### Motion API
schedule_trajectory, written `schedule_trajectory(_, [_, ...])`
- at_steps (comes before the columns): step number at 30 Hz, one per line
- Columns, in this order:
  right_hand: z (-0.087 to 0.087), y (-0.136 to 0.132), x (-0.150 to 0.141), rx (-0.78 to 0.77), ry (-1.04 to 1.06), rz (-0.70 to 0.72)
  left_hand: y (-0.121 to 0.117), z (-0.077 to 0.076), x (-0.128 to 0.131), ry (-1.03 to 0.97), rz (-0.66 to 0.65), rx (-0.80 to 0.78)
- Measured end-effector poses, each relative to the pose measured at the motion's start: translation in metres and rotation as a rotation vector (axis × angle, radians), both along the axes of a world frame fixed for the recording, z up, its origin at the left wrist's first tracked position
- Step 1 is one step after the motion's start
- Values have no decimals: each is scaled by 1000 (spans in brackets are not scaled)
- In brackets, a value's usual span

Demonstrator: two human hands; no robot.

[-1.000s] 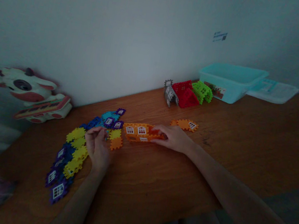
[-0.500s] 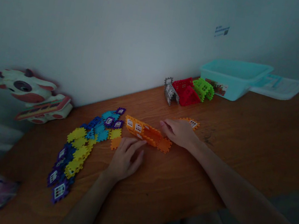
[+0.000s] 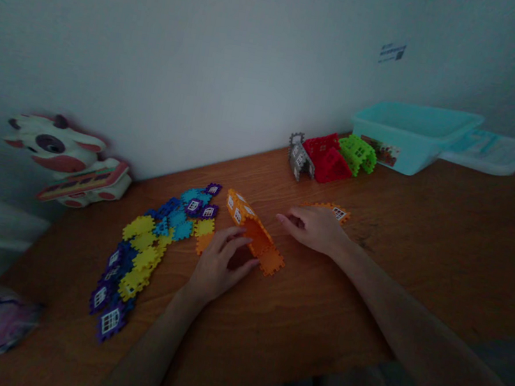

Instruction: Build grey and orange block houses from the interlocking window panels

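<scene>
A long hollow shape of joined orange interlocking building tiles, some with white windows, lies slanted on the wooden table. At its near side is my left hand, fingertips and thumb spread along the wall and closed loosely on it. My right hand rests to the right of the orange shape, apart from it, fingers slightly bent and thumb apart, with nothing visible in them. Just behind that hand lie flat orange tiles, one with a white window, partly hidden by the hand.
Yellow tiles, blue tiles and purple tiles lie at left. Grey, red and green tile shapes stand by the wall. A turquoise bin and a toy cow flank them.
The orange tile shape has turned, its right end swinging toward me and its far end away. My left hand has shifted slightly along its near side. My right hand stays beside it.
</scene>
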State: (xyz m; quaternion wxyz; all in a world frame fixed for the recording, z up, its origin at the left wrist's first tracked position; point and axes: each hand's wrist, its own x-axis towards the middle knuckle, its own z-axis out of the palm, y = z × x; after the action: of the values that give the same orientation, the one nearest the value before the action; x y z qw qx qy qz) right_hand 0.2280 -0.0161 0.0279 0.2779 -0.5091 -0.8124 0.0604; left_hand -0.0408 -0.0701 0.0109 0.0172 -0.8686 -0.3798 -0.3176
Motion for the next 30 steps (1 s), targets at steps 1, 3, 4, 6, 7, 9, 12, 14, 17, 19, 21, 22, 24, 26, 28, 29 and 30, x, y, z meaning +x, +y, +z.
schedule_trajectory(1, [0,2,3,14,9,-39,1,-1,0,-10,4,5])
schedule_trajectory(3, [-1,8,12,53,36,-123,1,-2,0,-33,11,15])
schedule_trajectory(4, [-1,12,19,67,49,-160,2,-2,-1,-44,13,18])
schedule_trajectory(6, [-4,18,35,80,21,-190,3,-2,-1,-63,20,17])
schedule_trajectory(7, [-6,21,43,65,-1,-173,3,-2,-1,-70,23,14])
schedule_trajectory(9, [-8,25,59,-5,-33,-68,4,-2,-1,-79,30,-2])
schedule_trajectory(12, [-10,28,76,-135,-62,-9,5,-3,-2,-82,51,-20])
schedule_trajectory(14, [-10,30,83,-190,-37,-19,6,-5,-2,-91,71,-17])
schedule_trajectory(17, [-9,31,88,-226,57,19,6,-6,-2,-109,98,-17])
schedule_trajectory(19, [-7,30,89,-212,101,55,6,-7,-2,-115,109,-18])
schedule_trajectory(21, [-3,28,87,-153,150,39,7,-7,-2,-120,117,-18])
schedule_trajectory(22, [0,27,86,-105,194,-1,7,-7,-2,-120,119,-19])
schedule_trajectory(24, [6,26,83,11,360,-135,6,-7,-3,-124,122,-22])
schedule_trajectory(26, [10,29,81,124,616,-296,6,-7,-2,-128,123,-25])
schedule_trajectory(28, [11,36,81,184,902,-395,6,-8,-2,-129,138,-29])
schedule_trajectory(29, [10,40,82,192,1025,-416,5,-8,-2,-129,148,-34])
schedule_trajectory(30, [8,44,84,191,1123,-418,5,-9,-2,-130,157,-42])
